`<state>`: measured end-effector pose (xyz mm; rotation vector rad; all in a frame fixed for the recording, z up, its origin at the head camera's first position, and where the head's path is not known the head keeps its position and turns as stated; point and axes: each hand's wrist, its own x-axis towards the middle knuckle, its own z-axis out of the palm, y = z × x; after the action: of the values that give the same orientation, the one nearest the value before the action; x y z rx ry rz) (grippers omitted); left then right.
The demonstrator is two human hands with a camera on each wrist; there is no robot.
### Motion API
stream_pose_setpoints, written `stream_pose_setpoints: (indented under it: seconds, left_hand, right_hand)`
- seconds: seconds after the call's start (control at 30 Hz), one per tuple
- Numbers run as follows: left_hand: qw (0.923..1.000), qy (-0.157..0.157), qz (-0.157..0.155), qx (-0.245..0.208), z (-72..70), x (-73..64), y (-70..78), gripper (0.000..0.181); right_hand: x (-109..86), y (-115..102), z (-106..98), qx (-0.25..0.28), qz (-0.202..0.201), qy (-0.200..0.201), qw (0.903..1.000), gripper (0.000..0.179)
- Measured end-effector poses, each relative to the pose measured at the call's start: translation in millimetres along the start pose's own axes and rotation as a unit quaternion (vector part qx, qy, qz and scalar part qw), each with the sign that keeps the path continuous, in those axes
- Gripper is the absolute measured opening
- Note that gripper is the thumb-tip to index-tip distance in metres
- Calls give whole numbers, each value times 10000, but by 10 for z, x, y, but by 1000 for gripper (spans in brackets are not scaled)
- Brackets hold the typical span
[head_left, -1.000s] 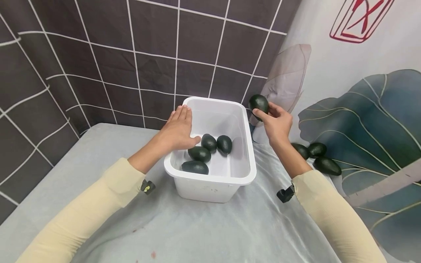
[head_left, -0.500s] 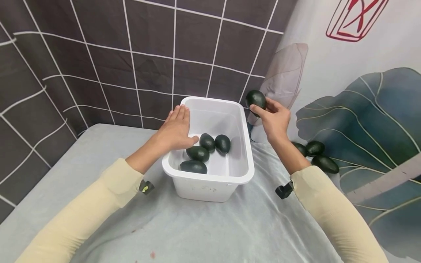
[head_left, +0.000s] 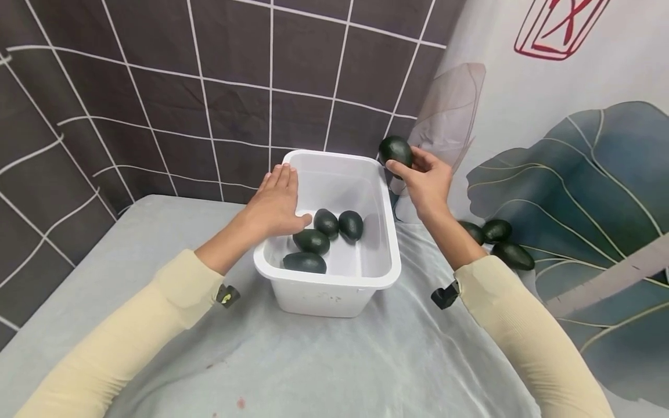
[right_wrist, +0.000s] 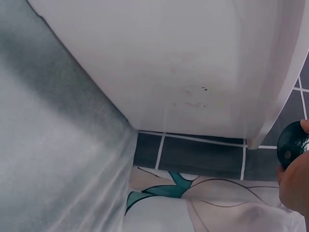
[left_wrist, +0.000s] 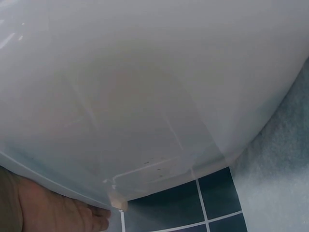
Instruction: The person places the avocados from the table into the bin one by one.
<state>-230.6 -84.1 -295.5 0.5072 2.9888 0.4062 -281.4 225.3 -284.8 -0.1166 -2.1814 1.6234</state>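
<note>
A white plastic tub (head_left: 324, 297) stands on the cloth-covered table, with several dark green avocados (head_left: 305, 263) lying on its floor. My left hand (head_left: 276, 203) rests on the tub's left rim, fingers straight and together, thumb reaching inward over the avocados. In the left wrist view that hand (left_wrist: 60, 212) lies along the tub's rim. My right hand (head_left: 430, 179) holds another avocado (head_left: 395, 152) between thumb and fingers, raised at the tub's far right corner. The right wrist view shows this held avocado (right_wrist: 292, 145) at the right edge, beside the tub's outer wall.
To the right, beyond my right forearm, a small group of avocados (head_left: 513, 255) lies on the cloth (head_left: 324, 366). A dark tile-patterned sheet (head_left: 230, 87) hangs behind the tub. A white leaf-patterned sheet (head_left: 554, 174) hangs on the right.
My right hand has shifted slightly left with its avocado, nearer the tub's far right corner. The left hand stays at the rim. The head view has drifted a little.
</note>
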Motion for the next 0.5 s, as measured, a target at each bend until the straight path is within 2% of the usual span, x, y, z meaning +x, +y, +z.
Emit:
stream_pose_setpoints:
  seconds: [0.23,0.5]
  left_hand:
    - [10000,14,0,-52,-8,10,-8,109]
    - [10000,0,-22,-31,-13,-14,-9,109]
  right_hand:
    - [-11,-57,73,-351,-264,-273,9987,69]
    - [-22,-40,165,-559,-335,-440,9969,69]
